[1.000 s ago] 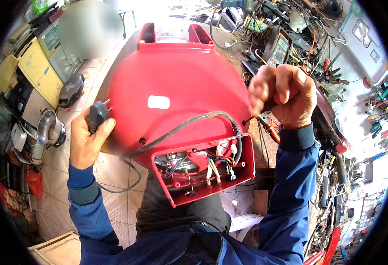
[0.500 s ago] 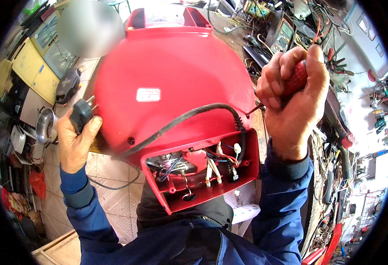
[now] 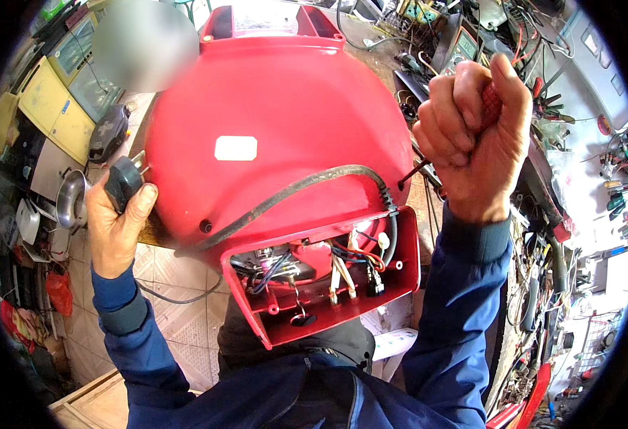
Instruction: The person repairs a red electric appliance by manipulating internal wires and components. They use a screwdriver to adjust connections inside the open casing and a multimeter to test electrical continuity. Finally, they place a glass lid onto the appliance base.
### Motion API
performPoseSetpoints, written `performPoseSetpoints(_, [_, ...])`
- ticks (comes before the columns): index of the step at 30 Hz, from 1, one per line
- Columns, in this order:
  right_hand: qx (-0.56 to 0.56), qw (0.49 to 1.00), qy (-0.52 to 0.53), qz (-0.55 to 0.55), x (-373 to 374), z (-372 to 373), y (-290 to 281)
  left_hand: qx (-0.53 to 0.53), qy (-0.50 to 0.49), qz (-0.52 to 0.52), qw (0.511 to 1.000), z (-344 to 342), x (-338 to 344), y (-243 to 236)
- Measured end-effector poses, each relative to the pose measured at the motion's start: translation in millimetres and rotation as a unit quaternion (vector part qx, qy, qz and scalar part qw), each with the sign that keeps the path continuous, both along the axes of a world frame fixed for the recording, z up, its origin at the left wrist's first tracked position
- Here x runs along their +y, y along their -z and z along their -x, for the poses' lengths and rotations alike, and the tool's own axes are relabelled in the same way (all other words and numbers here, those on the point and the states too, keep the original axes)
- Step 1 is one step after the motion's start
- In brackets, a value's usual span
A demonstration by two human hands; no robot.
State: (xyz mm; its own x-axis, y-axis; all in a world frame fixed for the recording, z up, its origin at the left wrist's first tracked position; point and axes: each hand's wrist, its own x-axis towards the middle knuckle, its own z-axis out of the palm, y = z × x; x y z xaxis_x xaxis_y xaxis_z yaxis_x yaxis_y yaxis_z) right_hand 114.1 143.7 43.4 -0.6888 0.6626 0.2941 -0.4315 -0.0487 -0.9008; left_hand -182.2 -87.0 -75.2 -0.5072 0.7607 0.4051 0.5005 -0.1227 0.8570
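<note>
While the left grip pinches a plug and the right grip clasps a screwdriver, tilting could scratch the red housing.

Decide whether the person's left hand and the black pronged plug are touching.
Touching: the head view shows the left hand closed around the black pronged plug, with its metal prongs left exposed.
</note>
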Motion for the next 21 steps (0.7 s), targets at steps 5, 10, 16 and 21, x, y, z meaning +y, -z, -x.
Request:
performPoseSetpoints(5, [0.007, 0.93, 0.359, -0.079, -35, 25, 6, 0.0, -0.003, -0.001, 1.0, 2, 1, 2])
performPoseSetpoints(10, [0.05, 0.997, 0.059, -0.018, -5, -3, 4, -0.011, 0.007, 0.008, 1.0, -3, 4, -9])
performPoseSetpoints(16, [0.074, 0.976, -0.202, -0.042, 25, -26, 2, -0.064, 0.013, 0.01, 0.998, -8, 6, -13])
performPoseSetpoints(21, [0.081, 0.971, -0.223, -0.017, 33, -20, 4, 0.003, 0.007, 0.015, 1.0, 2, 3, -2])
